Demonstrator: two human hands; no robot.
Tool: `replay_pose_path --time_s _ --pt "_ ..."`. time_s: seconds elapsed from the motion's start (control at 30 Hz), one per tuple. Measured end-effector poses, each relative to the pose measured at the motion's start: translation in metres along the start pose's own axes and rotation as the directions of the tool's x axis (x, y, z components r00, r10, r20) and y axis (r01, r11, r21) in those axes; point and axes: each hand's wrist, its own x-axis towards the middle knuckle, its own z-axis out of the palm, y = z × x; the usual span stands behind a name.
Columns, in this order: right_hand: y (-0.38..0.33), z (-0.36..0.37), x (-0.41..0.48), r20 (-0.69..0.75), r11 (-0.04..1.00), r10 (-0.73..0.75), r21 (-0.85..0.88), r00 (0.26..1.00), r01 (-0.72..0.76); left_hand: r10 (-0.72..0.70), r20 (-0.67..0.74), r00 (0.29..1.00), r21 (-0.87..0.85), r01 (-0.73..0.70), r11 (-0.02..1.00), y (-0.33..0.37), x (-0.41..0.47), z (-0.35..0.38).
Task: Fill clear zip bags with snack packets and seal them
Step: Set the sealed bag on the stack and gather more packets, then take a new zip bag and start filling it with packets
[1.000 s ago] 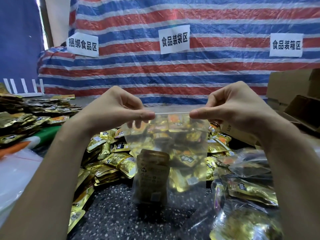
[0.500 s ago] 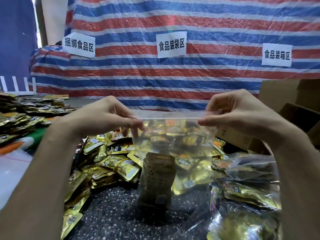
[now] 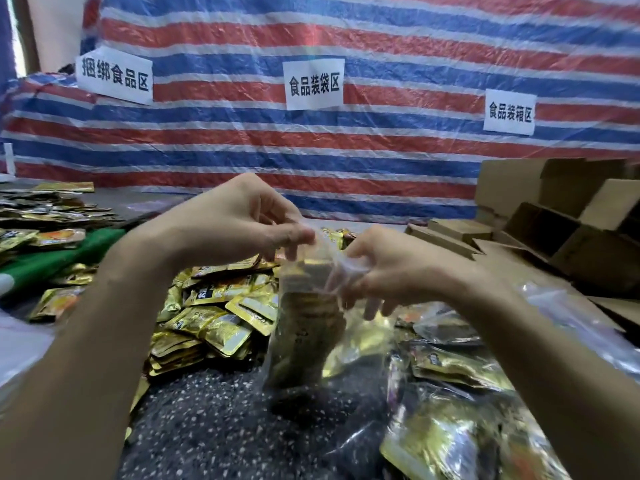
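My left fingers (image 3: 289,234) pinch the zip bag (image 3: 337,271) top, my right fingers (image 3: 356,254) clutch its bunched edge. Packet stack (image 3: 304,327) inside hangs just below them, bench (image 3: 207,427) underneath.

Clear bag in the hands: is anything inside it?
Not empty: gold packets show through the clear bag, gripped by left hand and right hand.

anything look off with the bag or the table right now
Nothing looks spilled or torn. The clear zip bag, pinched by the left hand and right hand, is crumpled at its top rather than flat. Blur hides whether it is sealed.
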Motion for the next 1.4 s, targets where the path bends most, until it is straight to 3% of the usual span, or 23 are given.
replay_pose_path --time_s 0.1,0.23,0.4,0.43,0.5,0.57,0.63,0.8,0.9,1.03,1.2,1.4 --pt "0.013 -0.026 -0.009 -0.174 0.997 0.052 0.068 0.983 -0.041 0.023 -0.048 0.999 0.023 -0.022 0.999 0.002 0.003 0.000" --pt "0.034 -0.067 -0.021 -0.482 0.996 0.065 0.080 0.874 -0.030 -0.025 -0.025 0.999 0.116 0.028 0.993 0.002 0.005 0.000" --pt "0.072 -0.088 -0.029 -0.748 0.976 -0.099 -0.200 0.656 -0.081 -0.107 0.098 0.989 0.207 0.085 0.975 0.004 0.005 0.006" --pt "0.080 -0.085 -0.030 -0.745 0.959 -0.127 -0.260 0.654 -0.110 -0.113 0.116 0.987 0.218 0.086 0.972 0.005 0.006 0.008" --pt "0.097 -0.076 -0.032 -0.613 0.928 -0.048 -0.319 0.789 -0.191 -0.137 0.150 0.979 0.230 0.100 0.968 0.007 0.007 0.012" --pt "0.112 -0.065 -0.033 -0.282 0.874 0.213 -0.374 0.936 -0.311 -0.154 0.172 0.973 0.251 0.108 0.962 0.008 0.007 0.015" --pt "0.120 -0.058 -0.037 -0.013 0.836 0.421 -0.381 0.907 -0.393 -0.163 0.177 0.971 0.262 0.113 0.958 0.008 0.007 0.016" --pt "0.107 -0.076 -0.040 0.098 0.852 0.438 -0.364 0.894 -0.377 -0.176 0.174 0.969 0.268 0.126 0.955 0.007 0.006 0.014" --pt "0.081 -0.084 -0.037 0.024 0.871 0.351 -0.375 0.936 -0.317 -0.163 0.174 0.971 0.287 0.109 0.952 0.008 0.006 0.012" --pt "0.031 -0.074 -0.026 -0.190 0.955 0.061 -0.274 0.980 -0.113 -0.148 0.141 0.979 0.257 0.108 0.960 0.009 0.004 0.009" --pt "-0.032 -0.042 -0.008 -0.262 0.981 -0.188 -0.097 0.946 0.168 -0.133 0.089 0.987 0.236 0.109 0.966 0.014 -0.004 0.000" --pt "-0.050 -0.010 0.006 -0.327 0.942 -0.295 0.061 0.898 0.331 -0.121 -0.077 0.990 0.190 0.134 0.973 0.016 -0.019 -0.020"
